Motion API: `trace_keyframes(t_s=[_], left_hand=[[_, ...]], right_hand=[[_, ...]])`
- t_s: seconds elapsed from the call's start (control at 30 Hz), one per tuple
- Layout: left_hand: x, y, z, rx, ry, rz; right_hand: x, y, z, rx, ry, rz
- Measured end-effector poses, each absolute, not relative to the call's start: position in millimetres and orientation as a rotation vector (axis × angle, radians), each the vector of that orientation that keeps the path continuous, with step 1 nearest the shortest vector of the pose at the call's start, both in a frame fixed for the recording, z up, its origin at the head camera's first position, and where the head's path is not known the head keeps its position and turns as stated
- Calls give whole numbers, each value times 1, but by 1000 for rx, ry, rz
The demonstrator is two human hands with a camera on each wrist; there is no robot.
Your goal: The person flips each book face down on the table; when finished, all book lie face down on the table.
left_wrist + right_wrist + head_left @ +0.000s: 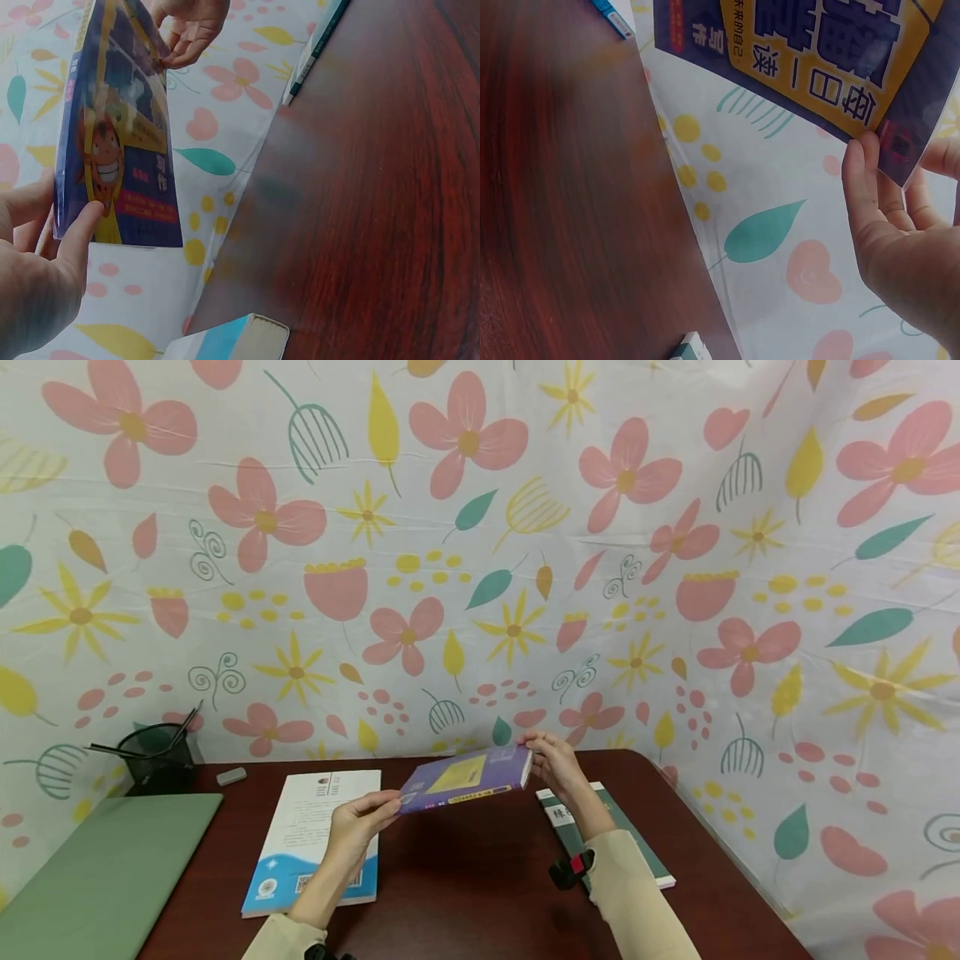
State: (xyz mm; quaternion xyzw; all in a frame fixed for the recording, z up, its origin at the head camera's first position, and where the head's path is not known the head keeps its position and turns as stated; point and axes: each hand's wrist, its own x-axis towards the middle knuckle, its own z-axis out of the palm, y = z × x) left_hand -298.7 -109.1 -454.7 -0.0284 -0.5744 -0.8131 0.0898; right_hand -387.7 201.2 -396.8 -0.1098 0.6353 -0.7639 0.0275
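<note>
A purple book [468,775] with a yellow panel is held up above the middle of the table, tilted. My left hand [356,828] pinches its left end; in the left wrist view the thumb of the left hand [45,277] presses on the cover beside a cartoon figure. At the other end my right hand [555,768] grips the far right corner. The right wrist view shows the fingers of the right hand [900,217] around the corner of the purple book [817,67], whose cover bears large Chinese characters.
A white and blue book [318,835] lies to the left, and a dark green book [637,843] lies under my right forearm. Further left are a green mat-like sheet [112,860], a black mesh pen holder [159,760] with pens, and an eraser [231,776]. A patterned curtain [480,568] stands behind the table.
</note>
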Motion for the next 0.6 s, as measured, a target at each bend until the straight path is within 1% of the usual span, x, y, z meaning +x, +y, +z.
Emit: trace_keyframes(t_s=[0.37,0.6], left_hand=[[-298,-108,-449,35,-1817,-2265],[-299,-111,-451,95,-1910,-2237]], right_hand=[[-388,201,-398,-354,1999,-2337],[-393,197,-405,-240,2097,-2305]])
